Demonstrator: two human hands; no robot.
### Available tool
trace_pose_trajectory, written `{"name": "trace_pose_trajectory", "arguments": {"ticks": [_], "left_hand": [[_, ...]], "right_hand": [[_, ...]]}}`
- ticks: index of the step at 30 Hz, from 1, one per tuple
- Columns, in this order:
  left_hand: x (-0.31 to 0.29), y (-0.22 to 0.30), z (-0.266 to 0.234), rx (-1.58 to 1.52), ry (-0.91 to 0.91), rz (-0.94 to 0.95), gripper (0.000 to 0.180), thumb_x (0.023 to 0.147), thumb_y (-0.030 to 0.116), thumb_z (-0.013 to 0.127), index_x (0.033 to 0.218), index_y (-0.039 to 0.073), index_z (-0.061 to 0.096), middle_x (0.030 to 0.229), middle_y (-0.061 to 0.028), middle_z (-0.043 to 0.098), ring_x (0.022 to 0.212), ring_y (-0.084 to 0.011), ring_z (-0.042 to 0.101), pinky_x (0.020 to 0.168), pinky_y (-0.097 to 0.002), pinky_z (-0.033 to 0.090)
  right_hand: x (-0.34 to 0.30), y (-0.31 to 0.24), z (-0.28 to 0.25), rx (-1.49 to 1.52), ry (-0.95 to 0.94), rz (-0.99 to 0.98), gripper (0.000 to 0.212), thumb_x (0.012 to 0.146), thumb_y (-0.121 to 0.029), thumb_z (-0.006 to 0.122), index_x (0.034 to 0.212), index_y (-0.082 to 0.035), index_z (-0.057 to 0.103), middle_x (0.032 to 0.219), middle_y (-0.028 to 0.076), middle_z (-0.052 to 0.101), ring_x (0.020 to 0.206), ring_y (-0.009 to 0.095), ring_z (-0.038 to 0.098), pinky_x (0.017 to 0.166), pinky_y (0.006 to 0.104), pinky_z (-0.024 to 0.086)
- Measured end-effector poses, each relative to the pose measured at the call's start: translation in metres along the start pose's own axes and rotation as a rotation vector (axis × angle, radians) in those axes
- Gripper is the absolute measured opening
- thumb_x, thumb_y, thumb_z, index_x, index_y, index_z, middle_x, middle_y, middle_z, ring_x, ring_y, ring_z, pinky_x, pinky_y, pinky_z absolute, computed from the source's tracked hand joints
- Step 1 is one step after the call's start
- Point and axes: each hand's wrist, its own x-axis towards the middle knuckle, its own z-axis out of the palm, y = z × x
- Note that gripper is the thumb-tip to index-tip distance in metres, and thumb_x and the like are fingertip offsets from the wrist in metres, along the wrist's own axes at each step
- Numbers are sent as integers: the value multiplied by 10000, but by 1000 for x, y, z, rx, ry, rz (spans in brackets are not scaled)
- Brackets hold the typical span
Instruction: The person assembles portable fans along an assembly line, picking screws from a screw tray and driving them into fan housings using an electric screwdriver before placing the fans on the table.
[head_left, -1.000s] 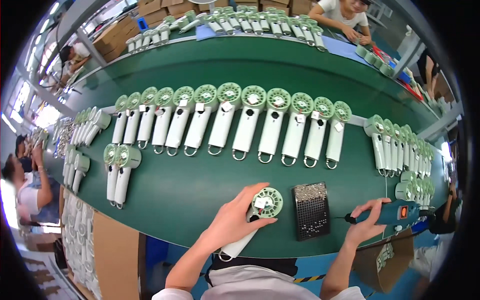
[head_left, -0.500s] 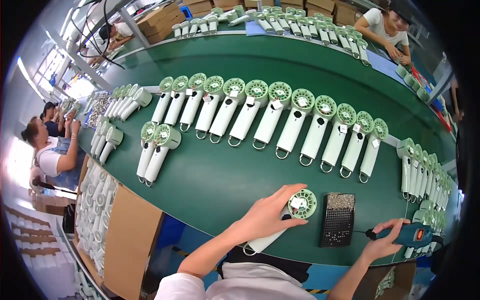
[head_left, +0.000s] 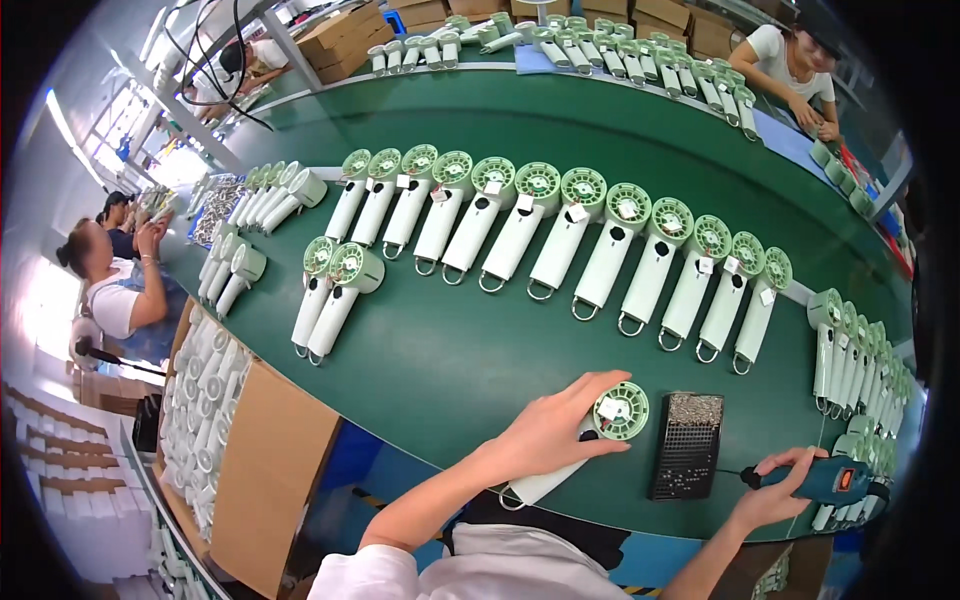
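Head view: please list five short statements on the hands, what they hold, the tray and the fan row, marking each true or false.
1. The left hand holds a handheld fan. True.
2. The right hand is empty. False: it holds an electric screwdriver.
3. The black perforated tray lies between the hands. True.
4. The screwdriver touches the held fan. False: they are apart.
5. The long row of fans lies beyond the tray. True.

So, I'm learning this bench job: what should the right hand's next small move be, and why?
Probably ease the tip of the teal power screwdriver left over the black tray: the right hand holds the tool with its tip near the tray's right edge, small metal pieces sit in the tray, and the left hand is holding a handheld fan.
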Motion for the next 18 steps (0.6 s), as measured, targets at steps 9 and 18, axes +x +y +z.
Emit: {"name": "trace_pose_trajectory", "arguments": {"ticks": [9, 18], "left_hand": [[0, -1, 5, 21, 18, 14, 716, 788, 329, 742, 1383, 148, 388, 1329, -101, 490, 1077, -309, 586, 887, -388, 502], [-8, 2, 1, 5, 30, 10, 720, 778, 313, 753, 1379, 140, 396, 1324, -110, 496, 1111, -317, 573, 912, -393, 490]], "right_hand": [[4, 7, -9, -29, -17, -22, 259, 956, -137, 516, 1120, 61, 484, 645, 36, 440, 466, 103, 407, 481, 249, 381], [0, 5, -9, -18, -12, -42, 246, 958, -130, 513, 1121, 53, 497, 652, 30, 441, 472, 102, 414, 471, 246, 369]]}}
